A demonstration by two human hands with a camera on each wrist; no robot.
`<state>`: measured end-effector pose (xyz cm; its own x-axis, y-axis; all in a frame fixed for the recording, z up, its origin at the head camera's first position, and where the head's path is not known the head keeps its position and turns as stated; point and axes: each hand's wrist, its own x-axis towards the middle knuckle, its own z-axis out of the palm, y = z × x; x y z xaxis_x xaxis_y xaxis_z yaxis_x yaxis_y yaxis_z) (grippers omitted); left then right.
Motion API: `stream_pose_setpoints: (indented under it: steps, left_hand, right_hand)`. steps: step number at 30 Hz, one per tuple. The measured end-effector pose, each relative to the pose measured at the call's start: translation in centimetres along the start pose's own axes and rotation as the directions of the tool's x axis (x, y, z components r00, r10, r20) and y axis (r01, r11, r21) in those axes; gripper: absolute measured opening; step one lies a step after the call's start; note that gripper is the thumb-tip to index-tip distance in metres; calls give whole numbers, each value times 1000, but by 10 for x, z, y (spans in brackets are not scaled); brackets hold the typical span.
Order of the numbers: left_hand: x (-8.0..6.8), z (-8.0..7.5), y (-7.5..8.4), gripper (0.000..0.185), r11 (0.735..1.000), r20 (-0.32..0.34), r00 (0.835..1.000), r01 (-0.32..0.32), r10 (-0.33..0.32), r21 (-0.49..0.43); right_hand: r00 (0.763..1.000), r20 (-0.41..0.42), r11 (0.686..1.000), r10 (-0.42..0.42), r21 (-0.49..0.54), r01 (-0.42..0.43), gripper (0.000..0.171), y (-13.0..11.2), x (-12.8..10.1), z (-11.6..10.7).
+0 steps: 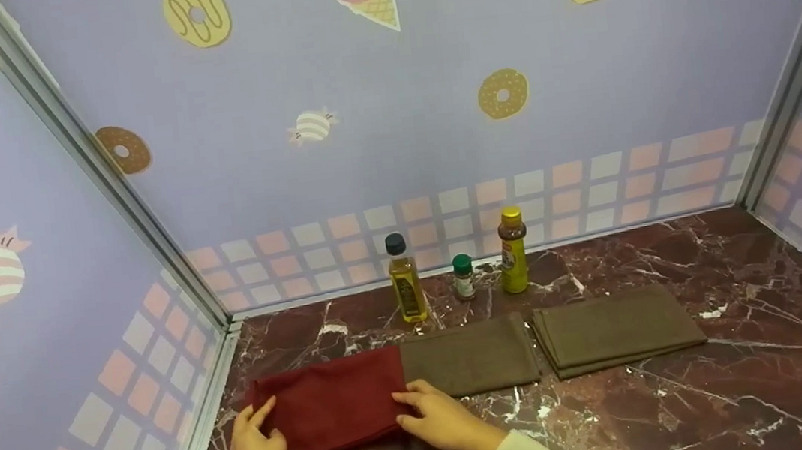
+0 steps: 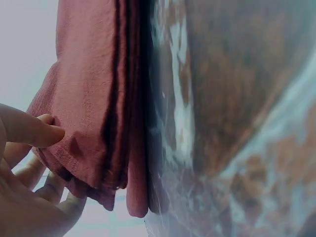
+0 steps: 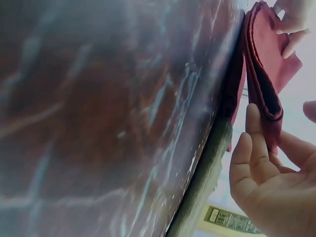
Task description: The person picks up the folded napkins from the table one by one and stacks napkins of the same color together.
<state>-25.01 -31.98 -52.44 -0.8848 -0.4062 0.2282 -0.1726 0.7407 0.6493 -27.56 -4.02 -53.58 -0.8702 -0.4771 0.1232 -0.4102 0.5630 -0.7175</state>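
The folded red cloth lies flat on the marble counter, near the front left corner, and both hands are on it. The left hand pinches the near left corner, thumb on top and fingers curled under the layers, as the left wrist view shows. The right hand grips the right edge the same way, fingertips tucked under the fold. By the look of it, this is the squaring-up or lifting step on a folded stack; the next move calls for both grips to rise or slide together so the layers stay aligned.

Just beside the red cloth's right edge, touching or nearly so, sits a folded olive cloth, and a second olive cloth lies a little apart to the right. Behind them stand an oil bottle, a small green-capped jar and a yellow-capped bottle. The left wall is close; open counter lies front and right.
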Motion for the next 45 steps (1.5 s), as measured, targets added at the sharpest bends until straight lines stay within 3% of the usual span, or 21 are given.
stream_pose_setpoints:
  steps: [7, 10, 18, 27, 34, 41, 45]
  left_hand:
    - [17, 0, -9, 63, 998, -68, 996, -59, 61, 33]
    - [21, 2, -11, 65, 996, -65, 995, -71, 74, 45]
    - [25, 6, -19, 70, 997, -58, 998, -36, 40, 72]
    - [30, 12, -26, 79, 993, 54, 998, 13, -20, 116]
    - [32, 15, -29, 81, 990, 92, 995, 26, -39, 136]
    - [28, 9, -32, 72, 986, 185, 973, 117, -137, 115]
    - [26, 10, -31, 65, 981, 196, 964, 157, -177, 112]
  right_hand:
    - [999, 22, 990, 38, 132, -40, 45, -10, 12, 11]
    - [997, 34, 977, 64, 200, -70, 47, -11, 17, 15]
    - [994, 83, 947, 69, 308, -92, 52, -12, 26, 20]
    - [988, 115, 929, 104, 342, -138, 56, -10, 29, 32]
    - [984, 154, 938, 90, 319, -136, 60, -6, 27, 40]
    - [987, 148, 948, 67, 298, -110, 57, -7, 20, 41]
    - [988, 143, 941, 62, 322, -106, 56, -7, 14, 38]
